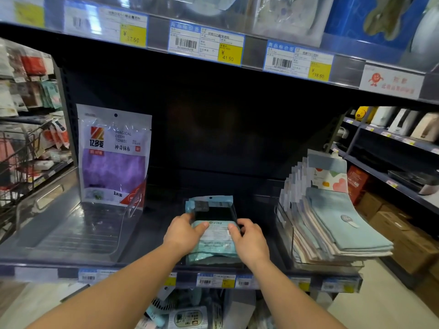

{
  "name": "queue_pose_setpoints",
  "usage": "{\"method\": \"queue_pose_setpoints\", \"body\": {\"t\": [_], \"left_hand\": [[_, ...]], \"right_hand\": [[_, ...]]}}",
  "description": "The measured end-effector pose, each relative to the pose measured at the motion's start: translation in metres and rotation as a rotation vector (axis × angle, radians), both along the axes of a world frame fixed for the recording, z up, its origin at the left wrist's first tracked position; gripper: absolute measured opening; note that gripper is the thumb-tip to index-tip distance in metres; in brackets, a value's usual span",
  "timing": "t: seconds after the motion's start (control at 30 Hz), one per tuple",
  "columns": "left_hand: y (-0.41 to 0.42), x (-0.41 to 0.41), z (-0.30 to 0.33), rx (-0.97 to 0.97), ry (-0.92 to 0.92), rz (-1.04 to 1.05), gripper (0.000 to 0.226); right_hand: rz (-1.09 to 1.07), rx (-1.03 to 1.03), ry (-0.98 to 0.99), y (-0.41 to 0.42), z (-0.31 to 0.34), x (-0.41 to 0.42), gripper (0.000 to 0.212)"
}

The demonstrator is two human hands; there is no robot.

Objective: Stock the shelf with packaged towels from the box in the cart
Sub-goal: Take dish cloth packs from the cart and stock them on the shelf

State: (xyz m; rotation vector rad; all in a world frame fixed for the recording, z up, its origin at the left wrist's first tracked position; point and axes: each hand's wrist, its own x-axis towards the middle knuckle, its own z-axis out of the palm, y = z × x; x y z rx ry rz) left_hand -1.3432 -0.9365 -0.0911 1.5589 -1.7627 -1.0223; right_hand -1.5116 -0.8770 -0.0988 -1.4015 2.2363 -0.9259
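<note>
Head view looks down onto a dark store shelf (pixel 152 243) with price tags along its front edge. Both bare forearms reach in from below to a light blue plastic-wrapped towel pack (pixel 213 236) lying flat near the front middle of the shelf, its hang-hole end pointing toward the back. The left hand (pixel 184 232) rests on the pack's left side, thumb on top of the white label and fingers curled round the left edge. The right hand (pixel 248 241) holds the right side the same way, thumb pressed on the label and fingers wrapped over the edge, so both hands grip the pack.

To the left, a purple dish towel packet with a clear top (pixel 114 155) stands upright at the back of a clear plastic tray (pixel 71 233). To the right, a row of folded pale blue and pink towels with card headers (pixel 332 217) leans in another clear bin, well apart from the hands. Yellow price labels (pixel 229 54) line the shelf above. Part of a wire cart (pixel 16 162) shows at far left.
</note>
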Motion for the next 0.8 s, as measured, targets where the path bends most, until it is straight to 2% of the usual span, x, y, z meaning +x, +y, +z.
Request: {"method": "queue_pose_setpoints", "body": {"t": [0.3, 0.47, 0.53, 0.7, 0.8], "left_hand": [[0.007, 0.008, 0.008, 0.006, 0.072, 0.015, 0.07], [0.007, 0.016, 0.013, 0.096, -0.121, -0.012, 0.06], [0.008, 0.014, 0.013, 0.129, -0.132, -0.035, 0.057], [0.014, 0.011, 0.009, 0.179, 0.167, 0.015, 0.033], [0.017, 0.011, 0.012, 0.174, 0.322, 0.038, 0.027]], "right_hand": [[0.01, -0.025, -0.062, 0.003, 0.015, 0.001, 0.055], [0.014, 0.129, -0.036, 0.005, 0.021, 0.002, 0.054], [0.023, 0.154, -0.047, 0.005, 0.024, 0.004, 0.049], [-0.022, 0.077, -0.315, 0.012, 0.019, 0.005, 0.045], [-0.022, 0.006, -0.375, 0.015, 0.017, 0.007, 0.045]]}}
